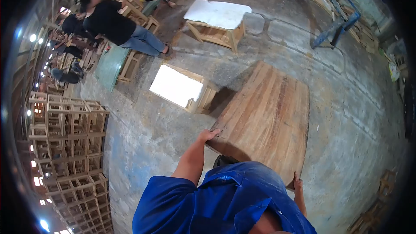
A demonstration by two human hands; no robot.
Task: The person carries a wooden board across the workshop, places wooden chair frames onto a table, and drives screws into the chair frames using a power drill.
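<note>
A large wooden board (pixel 271 112) with streaked brown grain stretches out in front of my body. My left hand (pixel 209 134) grips its near left edge, thumb on top and the other fingers hidden beneath. At the near right corner, my right hand (pixel 297 182) is closed on the board's edge. The underside of the board is out of sight, so I cannot tell what it rests on. Just beyond its left side stands a low wooden table with a white top (pixel 177 86).
Another white-covered wooden table (pixel 216 14) stands farther ahead. Stacked wooden frames (pixel 73 143) line the left side. A person in a black shirt (pixel 110 21) stands by a green-topped piece (pixel 112 67). A blue metal stand (pixel 338 28) is at the far right.
</note>
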